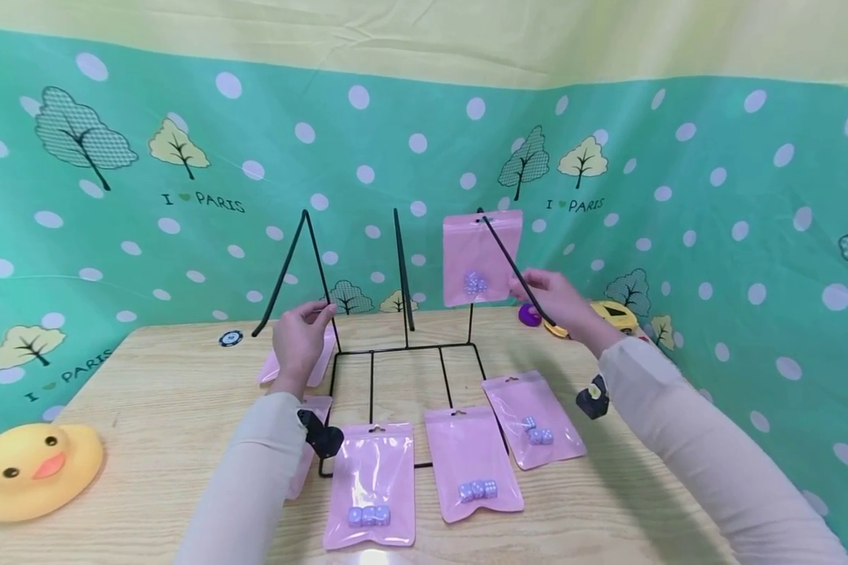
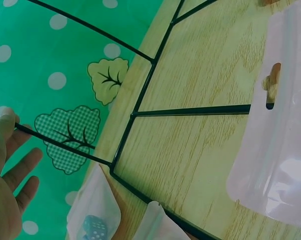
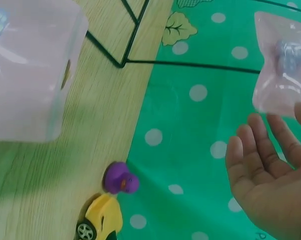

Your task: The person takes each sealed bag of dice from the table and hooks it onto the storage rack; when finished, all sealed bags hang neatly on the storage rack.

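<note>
A black wire display rack (image 1: 406, 348) stands on the table with several prongs reaching forward. My left hand (image 1: 299, 341) pinches its left upright between thumb and index finger, the other fingers spread in the left wrist view. On the right prong hangs a pink zip bag (image 1: 459, 259) with small lilac dice (image 1: 475, 282) inside. My right hand (image 1: 554, 297) pinches the bag's lower right edge with thumb and index finger; in the right wrist view its remaining fingers stretch out below the hanging bag (image 3: 270, 75).
More pink zip bags with dice lie at the rack's front, among them a middle bag (image 1: 374, 471), a right-of-centre bag (image 1: 466, 447) and a right bag (image 1: 537, 408). A yellow duck (image 1: 38, 471), poker chip (image 1: 230, 338), purple duck (image 3: 119, 178) and yellow toy car (image 3: 103, 215) stand around.
</note>
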Demonstrator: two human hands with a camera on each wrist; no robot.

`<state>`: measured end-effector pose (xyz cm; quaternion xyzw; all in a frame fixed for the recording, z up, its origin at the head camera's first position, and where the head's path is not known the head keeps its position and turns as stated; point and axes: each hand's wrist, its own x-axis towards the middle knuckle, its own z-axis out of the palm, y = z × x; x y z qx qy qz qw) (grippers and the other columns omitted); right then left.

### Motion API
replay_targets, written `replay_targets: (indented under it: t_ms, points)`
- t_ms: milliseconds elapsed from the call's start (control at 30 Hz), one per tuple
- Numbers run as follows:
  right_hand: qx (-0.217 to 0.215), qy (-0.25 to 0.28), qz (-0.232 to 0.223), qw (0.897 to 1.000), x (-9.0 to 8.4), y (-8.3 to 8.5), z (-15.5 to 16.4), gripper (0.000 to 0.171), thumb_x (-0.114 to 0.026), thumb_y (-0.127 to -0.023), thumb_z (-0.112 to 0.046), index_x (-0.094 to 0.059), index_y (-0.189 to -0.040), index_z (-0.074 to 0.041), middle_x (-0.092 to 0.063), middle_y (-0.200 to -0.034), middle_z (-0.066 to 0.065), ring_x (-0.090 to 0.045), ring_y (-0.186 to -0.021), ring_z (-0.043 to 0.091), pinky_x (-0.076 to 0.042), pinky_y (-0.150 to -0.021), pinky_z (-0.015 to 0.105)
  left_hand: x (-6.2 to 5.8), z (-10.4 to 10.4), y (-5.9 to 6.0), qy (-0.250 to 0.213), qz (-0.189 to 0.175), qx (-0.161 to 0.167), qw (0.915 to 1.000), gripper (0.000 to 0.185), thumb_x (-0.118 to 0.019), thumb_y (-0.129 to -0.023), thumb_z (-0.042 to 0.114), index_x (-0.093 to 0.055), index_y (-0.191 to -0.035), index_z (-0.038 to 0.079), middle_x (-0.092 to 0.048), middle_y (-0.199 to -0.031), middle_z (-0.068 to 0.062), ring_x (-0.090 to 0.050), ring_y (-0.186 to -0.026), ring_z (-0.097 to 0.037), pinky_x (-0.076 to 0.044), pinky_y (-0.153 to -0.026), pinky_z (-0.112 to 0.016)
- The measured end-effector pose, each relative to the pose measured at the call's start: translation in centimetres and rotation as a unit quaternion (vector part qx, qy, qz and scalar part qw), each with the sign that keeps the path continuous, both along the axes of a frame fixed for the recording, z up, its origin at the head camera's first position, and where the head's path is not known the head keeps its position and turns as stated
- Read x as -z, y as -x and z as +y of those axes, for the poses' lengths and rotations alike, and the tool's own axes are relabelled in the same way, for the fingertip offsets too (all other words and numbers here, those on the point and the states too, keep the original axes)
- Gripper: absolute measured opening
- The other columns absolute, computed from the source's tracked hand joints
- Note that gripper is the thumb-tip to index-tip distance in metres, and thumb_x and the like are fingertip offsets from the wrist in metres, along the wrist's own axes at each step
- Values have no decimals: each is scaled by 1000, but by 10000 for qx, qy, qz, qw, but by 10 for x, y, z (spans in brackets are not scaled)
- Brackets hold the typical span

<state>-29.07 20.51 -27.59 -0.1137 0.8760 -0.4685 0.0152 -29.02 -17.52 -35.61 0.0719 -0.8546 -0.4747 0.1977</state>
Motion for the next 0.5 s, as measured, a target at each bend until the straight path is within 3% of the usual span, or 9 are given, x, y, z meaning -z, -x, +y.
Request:
replay_targets:
  t_ms: [100,300,500]
  points:
    - [-146,-263,43,9995,4,0,7,40,-56,-106,-30,-59,-127,4,-63,-127,25,-57,-121,39,-46,-96,43,-1,0,-1,-10,-14,17,10000,37,-64,-103,31,-70,-127,3,-72,-117,-20,-66,-110,-35,-51,-93,-49]
    - [-376,-737,-60,9966,20,1,25,40,-68,-100,-26,-63,-130,1,-66,-123,20,-60,-116,36,-46,-99,53,-1,0,0,-15,-38,12,10000,36,-64,-103,30,-70,-126,3,-72,-117,-19,-66,-111,-35,-51,-94,-49]
    - [-606,-1084,-438,9913,45,-2,42,50,-74,-96,-29,-60,-136,-2,-64,-129,20,-58,-121,37,-45,-103,57,0,0,0,-35,-21,34,10000,36,-64,-103,30,-71,-126,3,-72,-116,-20,-66,-111,-35,-51,-94,-49]
